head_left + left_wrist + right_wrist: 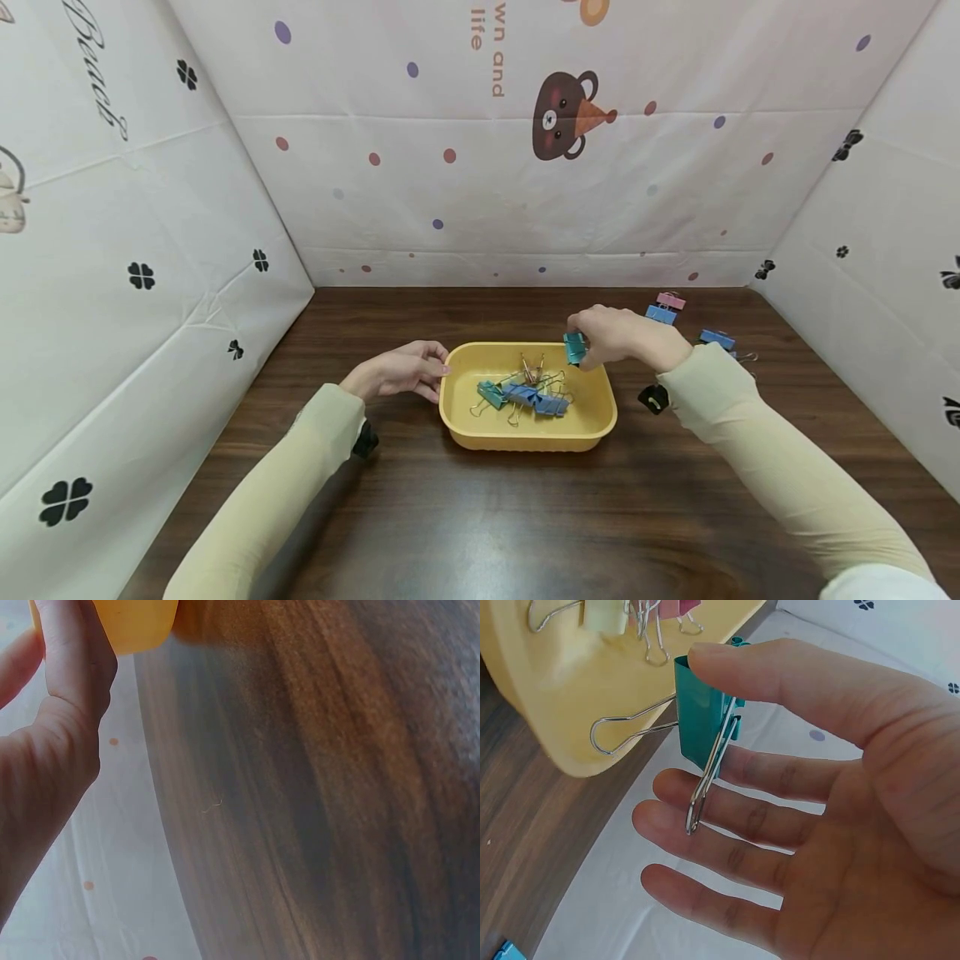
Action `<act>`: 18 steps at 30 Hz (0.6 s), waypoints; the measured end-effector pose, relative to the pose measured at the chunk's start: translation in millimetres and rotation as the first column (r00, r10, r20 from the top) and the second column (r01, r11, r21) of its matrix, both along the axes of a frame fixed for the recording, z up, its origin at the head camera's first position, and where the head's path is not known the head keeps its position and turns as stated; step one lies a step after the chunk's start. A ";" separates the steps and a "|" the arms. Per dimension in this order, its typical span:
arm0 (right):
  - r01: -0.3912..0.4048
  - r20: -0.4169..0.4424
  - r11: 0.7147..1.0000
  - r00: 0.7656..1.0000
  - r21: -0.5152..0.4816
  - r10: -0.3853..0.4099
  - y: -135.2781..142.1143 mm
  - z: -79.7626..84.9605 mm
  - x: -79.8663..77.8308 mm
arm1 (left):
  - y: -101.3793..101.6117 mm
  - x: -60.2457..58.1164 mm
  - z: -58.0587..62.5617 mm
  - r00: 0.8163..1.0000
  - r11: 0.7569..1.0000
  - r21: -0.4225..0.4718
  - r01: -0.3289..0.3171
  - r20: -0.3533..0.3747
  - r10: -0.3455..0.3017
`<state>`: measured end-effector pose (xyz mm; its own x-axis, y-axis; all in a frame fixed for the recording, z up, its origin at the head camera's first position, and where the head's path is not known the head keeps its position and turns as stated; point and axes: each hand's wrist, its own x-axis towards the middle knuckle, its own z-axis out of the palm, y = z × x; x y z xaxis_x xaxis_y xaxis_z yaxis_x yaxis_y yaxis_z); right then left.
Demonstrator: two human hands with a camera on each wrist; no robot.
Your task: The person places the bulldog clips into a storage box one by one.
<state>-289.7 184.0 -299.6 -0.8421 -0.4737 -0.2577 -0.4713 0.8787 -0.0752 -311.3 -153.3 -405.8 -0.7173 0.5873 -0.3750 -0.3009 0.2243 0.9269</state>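
Note:
In the head view my right hand [618, 335] pinches a teal binder clip [575, 348] above the right end of a yellow plastic basket [528, 442]. The right wrist view shows the thumb and forefinger on the clip's body [699, 712], its wire handles spread and the other fingers loosely extended. At the basket's left end, my left hand [401, 369] pinches the rim between thumb and fingers. Inside the basket lies a loose heap of binder clips: another teal one [492, 393], blue ones [551, 405] and others partly hidden beneath wire handles.
On the brown wooden table [480, 517], right of the basket, lie a pink binder clip [671, 301], a blue clip [660, 314] and another blue clip [717, 339] partly behind my right sleeve. Patterned white sheets [480, 200] wall the table at the back and sides.

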 end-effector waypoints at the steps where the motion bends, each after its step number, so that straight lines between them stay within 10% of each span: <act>1: -0.003 0.002 1.000 1.000 0.003 0.003 -1.3 -0.6 -0.3 | -0.1 0.1 -0.1 1.000 1.000 0.001 0.001 0.001 -0.001; 18: -0.035 0.035 0.999 0.999 0.041 0.034 -19.4 -3.1 -0.1 | -0.7 0.1 3.1 1.000 1.000 0.012 0.003 0.028 -0.004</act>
<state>-289.8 164.6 -302.8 -0.8158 -0.4907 -0.3062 -0.4992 0.8647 -0.0556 -311.3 -154.0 -402.8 -0.7044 0.5944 -0.3880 -0.3265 0.2141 0.9206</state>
